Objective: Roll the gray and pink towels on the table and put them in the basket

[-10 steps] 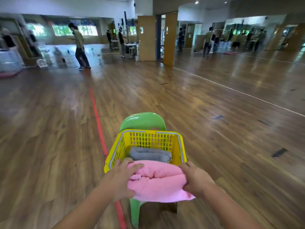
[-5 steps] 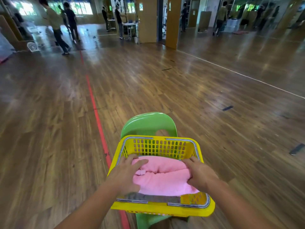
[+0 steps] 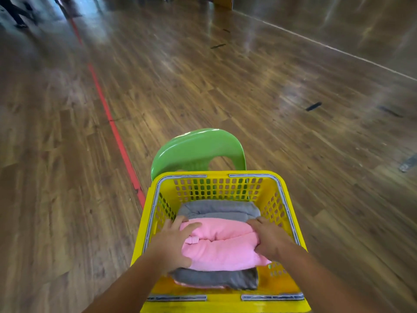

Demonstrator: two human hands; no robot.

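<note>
Pink towel (image 3: 225, 247), rolled into a thick bundle, is held at both of its ends inside the yellow basket (image 3: 291, 213). The fingers (image 3: 178, 222) of the left hand (image 3: 173, 242) are bent around the left end of the roll and lie close together. The thumb rests on top of the pink cloth, just above a small pink tag (image 3: 192, 240). The fingers (image 3: 261, 223) of the right hand (image 3: 270, 240) are curled over the right end and press into the cloth. How far they go under the roll is hidden. Both forearms come in from the bottom edge of the view.

The roll lies across the basket, from side to side, between two other rolls. A far gray towel (image 3: 218, 210) lies just behind it and touches it. A near gray towel (image 3: 216, 279) lies in front, partly under the pink edge. Whether the pink roll already rests on the basket floor, I cannot tell.

The basket has side walls with many holes and gray handles folded along its rim. It stands on a green chair (image 3: 198, 150), whose back rises behind the far wall of the basket.

Around the chair is a shiny wooden floor (image 3: 248, 86). A red line (image 3: 108, 114) runs on it to the left of the chair, and a white line (image 3: 338, 50) crosses the upper right corner. At the top left, the blurred legs of a person (image 3: 15, 14) show.
</note>
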